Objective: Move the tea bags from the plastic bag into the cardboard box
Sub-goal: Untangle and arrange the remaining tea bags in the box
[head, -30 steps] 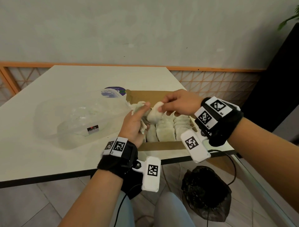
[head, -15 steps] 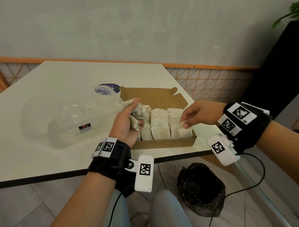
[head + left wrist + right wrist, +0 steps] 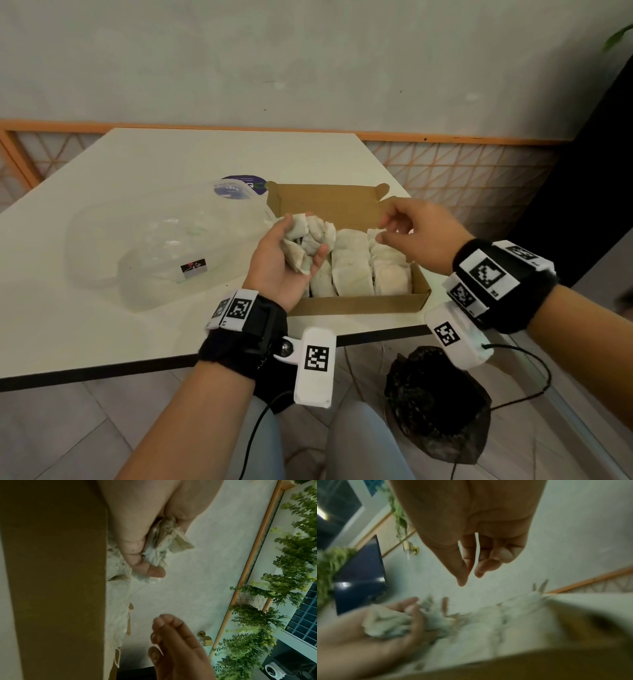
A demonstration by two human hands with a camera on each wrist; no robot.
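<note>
A brown cardboard box (image 3: pixel 359 305) sits open at the table's near right edge, with rows of white tea bags (image 3: pixel 352 270) packed in it. My left hand (image 3: pixel 291 253) grips a crumpled bunch of tea bags (image 3: pixel 308 236) above the box's left side; the left wrist view shows this bunch (image 3: pixel 164 538) squeezed in the palm. My right hand (image 3: pixel 394 229) hovers over the box's right row, fingers loosely curled and empty, as the right wrist view (image 3: pixel 471 568) confirms. The clear plastic bag (image 3: pixel 154 246) lies crumpled left of the box.
A round blue-labelled lid (image 3: pixel 245 185) lies behind the plastic bag. The table's dark front edge (image 3: pixel 137 366) runs just below my wrists. A black bag (image 3: pixel 435 401) sits on the floor under the box corner. An orange lattice rail (image 3: pixel 462 171) lines the wall.
My right hand took a tea bag from the left hand's bunch, set it into the box's right row, let go and lifted away empty. The left hand kept its bunch.
</note>
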